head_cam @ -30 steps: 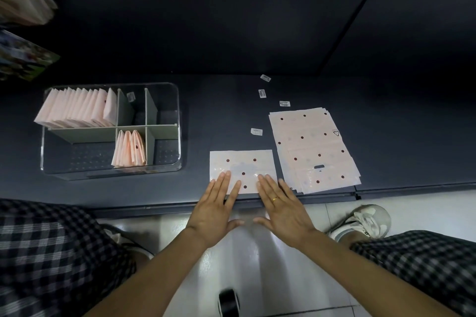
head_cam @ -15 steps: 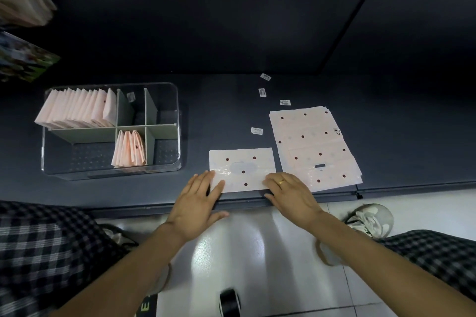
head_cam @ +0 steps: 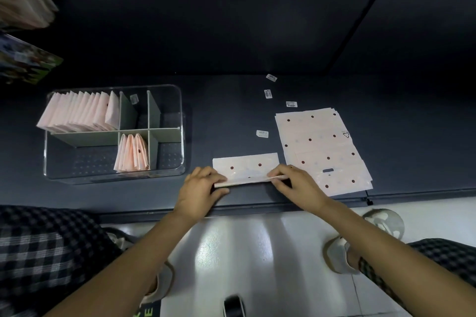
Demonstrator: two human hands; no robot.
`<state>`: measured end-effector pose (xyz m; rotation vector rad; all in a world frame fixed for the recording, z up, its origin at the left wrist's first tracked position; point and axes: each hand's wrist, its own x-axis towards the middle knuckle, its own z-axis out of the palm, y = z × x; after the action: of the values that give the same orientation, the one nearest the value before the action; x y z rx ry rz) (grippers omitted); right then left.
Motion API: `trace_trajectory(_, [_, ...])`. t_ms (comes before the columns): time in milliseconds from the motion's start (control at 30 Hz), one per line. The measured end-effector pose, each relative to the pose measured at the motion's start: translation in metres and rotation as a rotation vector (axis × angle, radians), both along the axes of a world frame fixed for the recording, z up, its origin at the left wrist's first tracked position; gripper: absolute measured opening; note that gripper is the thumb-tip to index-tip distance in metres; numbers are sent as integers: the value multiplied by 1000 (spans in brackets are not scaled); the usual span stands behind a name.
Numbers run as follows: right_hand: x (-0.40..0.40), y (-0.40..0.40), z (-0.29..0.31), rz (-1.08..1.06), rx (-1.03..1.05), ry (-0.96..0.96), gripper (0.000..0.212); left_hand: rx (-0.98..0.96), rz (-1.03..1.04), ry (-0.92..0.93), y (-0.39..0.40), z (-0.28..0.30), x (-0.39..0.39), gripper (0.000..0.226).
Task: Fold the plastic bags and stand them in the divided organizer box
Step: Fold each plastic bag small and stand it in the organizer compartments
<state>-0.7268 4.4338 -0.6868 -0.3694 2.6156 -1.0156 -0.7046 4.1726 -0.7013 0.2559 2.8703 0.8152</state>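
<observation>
While both hands lift the near edge, the fold is mid-way:
Box: at 9 o'clock, folded bags standing in the far-left and near-middle cells; other cells look free.
Left hand: fingers curled, pinching the bag's left near corner.
Bag: at 12 o'clock just ahead, near edge raised and rolling away.
Right hand: pinching the right near corner.
Stack: unfolded bags at 2 o'clock.
Next: carry the edge over evenly, then press the crease.
Change: half a second ago the bag lay flat, hands only reaching its edge.
</observation>
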Motion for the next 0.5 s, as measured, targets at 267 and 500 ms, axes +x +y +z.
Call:
trace_trajectory(267, [-38, -15, -1, -418, -87, -183, 24, 235, 410, -204, 10, 1, -11, 17])
trace_trajectory(500, [-53, -30, -7, -479, 163, -172, 30, 21, 347, 62, 23, 11, -1, 46])
